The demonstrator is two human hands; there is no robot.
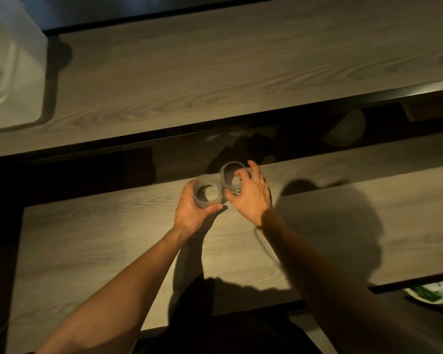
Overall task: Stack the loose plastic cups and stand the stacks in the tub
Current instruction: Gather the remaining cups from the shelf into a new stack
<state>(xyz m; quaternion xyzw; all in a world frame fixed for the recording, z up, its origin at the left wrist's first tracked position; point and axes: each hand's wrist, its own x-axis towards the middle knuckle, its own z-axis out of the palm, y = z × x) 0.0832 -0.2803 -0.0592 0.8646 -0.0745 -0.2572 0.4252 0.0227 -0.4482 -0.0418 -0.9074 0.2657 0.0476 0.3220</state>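
Observation:
My left hand [189, 209] grips a clear ribbed plastic cup [207, 191] from the left, fingers and thumb curled round its wall, mouth facing up. Right beside it stands a second clear cup [231, 175], and my right hand [251, 192] holds it from the right with thumb and fingers at its rim. Both cups are over the far edge of the near wooden table [113, 238]. A translucent white tub [13, 72] stands at the far left on the other table.
A second wooden table [215, 72] lies beyond a dark gap. In the gap below are a pale bowl-like object [348, 129] and some dim clutter. A white plate with green items [432, 293] shows at the lower right. The light is dim, with strong shadows.

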